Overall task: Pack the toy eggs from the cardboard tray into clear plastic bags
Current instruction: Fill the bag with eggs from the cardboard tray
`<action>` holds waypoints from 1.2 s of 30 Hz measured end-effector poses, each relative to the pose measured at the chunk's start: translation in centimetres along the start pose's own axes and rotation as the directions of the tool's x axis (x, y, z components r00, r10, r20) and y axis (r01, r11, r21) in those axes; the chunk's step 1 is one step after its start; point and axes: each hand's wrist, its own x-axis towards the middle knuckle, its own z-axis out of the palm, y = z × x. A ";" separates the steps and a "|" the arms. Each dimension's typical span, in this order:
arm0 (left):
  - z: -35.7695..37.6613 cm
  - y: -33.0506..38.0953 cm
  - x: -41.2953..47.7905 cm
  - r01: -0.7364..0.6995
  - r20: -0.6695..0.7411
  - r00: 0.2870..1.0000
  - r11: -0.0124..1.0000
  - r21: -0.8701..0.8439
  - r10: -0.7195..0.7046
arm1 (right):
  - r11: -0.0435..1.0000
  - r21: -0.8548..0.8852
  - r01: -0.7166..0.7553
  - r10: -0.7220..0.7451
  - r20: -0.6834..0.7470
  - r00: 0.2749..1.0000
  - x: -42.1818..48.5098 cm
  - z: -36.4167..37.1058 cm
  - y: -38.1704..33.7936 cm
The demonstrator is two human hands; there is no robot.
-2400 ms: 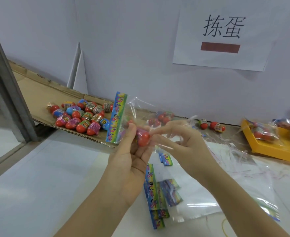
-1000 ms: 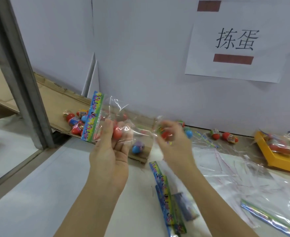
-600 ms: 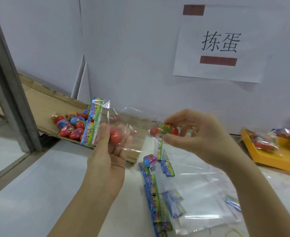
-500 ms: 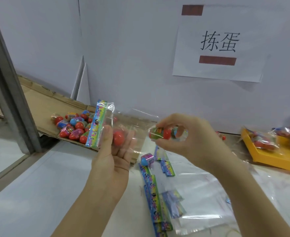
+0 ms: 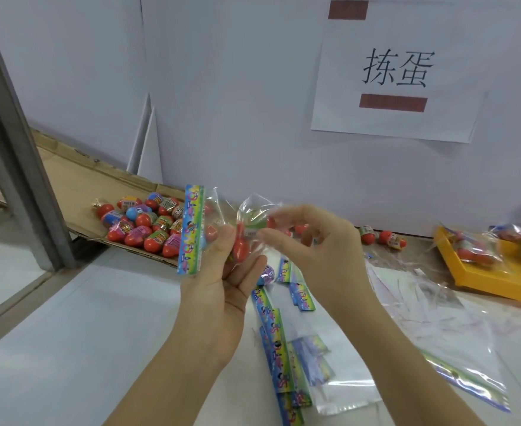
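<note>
Our left hand grips the clear bag, a red egg already inside. Our right hand pinches another toy egg at the bag's mouth, lying sideways, nose toward nine o'clock. The cardboard tray sits at ten o'clock from our hands.

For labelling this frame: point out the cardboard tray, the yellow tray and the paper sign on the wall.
cardboard tray (image 5: pixel 84 186), head view, bare brown floor near its left end.
yellow tray (image 5: pixel 483 282), head view, its near rim.
paper sign (image 5: pixel 342 72), head view, blank white left of the characters.
</note>
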 end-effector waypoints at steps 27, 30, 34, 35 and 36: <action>-0.4 0.5 0.2 -0.115 -0.008 0.993 0.993 0.012 0.115 | 0.939 0.223 -0.262 0.269 -0.004 0.963 -1.1 2.6 -0.1; -0.4 0.5 0.1 -0.111 0.023 0.994 0.994 0.004 0.111 | 0.920 0.272 -0.282 0.299 -0.024 0.954 -1.1 2.5 -0.3; -0.2 0.5 0.1 -0.109 0.046 0.993 0.994 0.004 0.108 | 0.923 0.274 -0.269 0.295 -0.057 0.954 -1.3 2.5 -0.2; -0.2 0.5 0.1 -0.109 0.058 0.992 0.994 0.007 0.108 | 0.929 0.266 -0.256 0.283 -0.064 0.957 -1.3 2.5 -0.3; -0.2 0.5 0.1 -0.110 0.073 0.991 0.994 0.010 0.109 | 0.935 0.260 -0.241 0.267 -0.071 0.961 -1.3 2.5 -0.3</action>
